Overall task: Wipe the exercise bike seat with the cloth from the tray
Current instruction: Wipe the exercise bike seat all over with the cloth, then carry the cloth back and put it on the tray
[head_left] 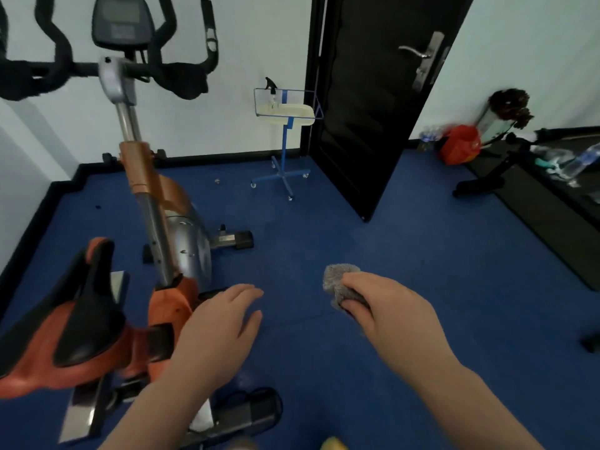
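The exercise bike seat [65, 323], orange with black padding, is at the lower left, pointing up and away. My right hand [386, 306] is shut on a crumpled grey cloth [339, 282], held in the air to the right of the bike over the blue floor. My left hand [220, 329] hovers with fingers apart and nothing in it, just right of the seat and the orange frame. The pale tray [293, 115] sits on a blue wheeled stand against the far wall, with a spray bottle [272, 92] in it.
The bike's handlebars and console [121, 22] rise at the upper left. A black door [373, 102] stands ajar to the right of the stand. A red bag [461, 144], bottles and other equipment lie at the far right. Blue floor spreads between.
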Motion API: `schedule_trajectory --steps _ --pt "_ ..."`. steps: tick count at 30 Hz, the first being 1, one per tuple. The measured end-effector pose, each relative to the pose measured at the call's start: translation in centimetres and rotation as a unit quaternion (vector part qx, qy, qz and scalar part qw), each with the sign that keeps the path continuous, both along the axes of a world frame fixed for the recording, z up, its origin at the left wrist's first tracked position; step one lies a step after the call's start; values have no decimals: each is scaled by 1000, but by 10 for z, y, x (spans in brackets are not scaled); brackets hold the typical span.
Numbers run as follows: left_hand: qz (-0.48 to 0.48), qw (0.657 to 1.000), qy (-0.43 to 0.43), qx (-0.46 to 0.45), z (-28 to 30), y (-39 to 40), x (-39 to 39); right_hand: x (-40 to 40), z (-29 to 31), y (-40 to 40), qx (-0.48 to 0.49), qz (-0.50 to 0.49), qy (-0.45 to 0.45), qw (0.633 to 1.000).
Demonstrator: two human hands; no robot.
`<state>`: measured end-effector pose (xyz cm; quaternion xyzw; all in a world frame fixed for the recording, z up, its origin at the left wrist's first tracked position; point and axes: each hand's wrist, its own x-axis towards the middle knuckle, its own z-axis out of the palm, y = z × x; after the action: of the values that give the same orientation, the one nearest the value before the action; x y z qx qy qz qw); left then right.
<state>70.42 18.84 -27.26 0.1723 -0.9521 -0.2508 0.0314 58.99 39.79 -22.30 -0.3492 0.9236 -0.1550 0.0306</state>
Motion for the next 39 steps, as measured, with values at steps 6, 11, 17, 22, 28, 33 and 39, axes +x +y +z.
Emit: schedule_trajectory --steps 6,11,17,22,28,33,39 --pt "12 1000 16 -24 19 48 -49 -54 5 44 -21 1 -20 1000" --pt "27 999 6 -40 24 48 -92 -102 -6 42 -29 6 -49 998" --pt "38 999 -5 -32 8 33 -157 -176 -20 18 -1 24 -56 998" --pt "33 998 -4 -51 8 -9 -241 -260 -18 -28 15 38 -59 997" --pt "23 996 -7 -81 21 -66 -336 -345 -6 -82 -18 49 -41 998" --pt "28 997 -11 -70 23 -82 -390 -410 -3 -101 -20 35 -59 997" --pt "42 996 -31 -68 6 -109 -473 -511 -10 -135 -38 46 -41 997"
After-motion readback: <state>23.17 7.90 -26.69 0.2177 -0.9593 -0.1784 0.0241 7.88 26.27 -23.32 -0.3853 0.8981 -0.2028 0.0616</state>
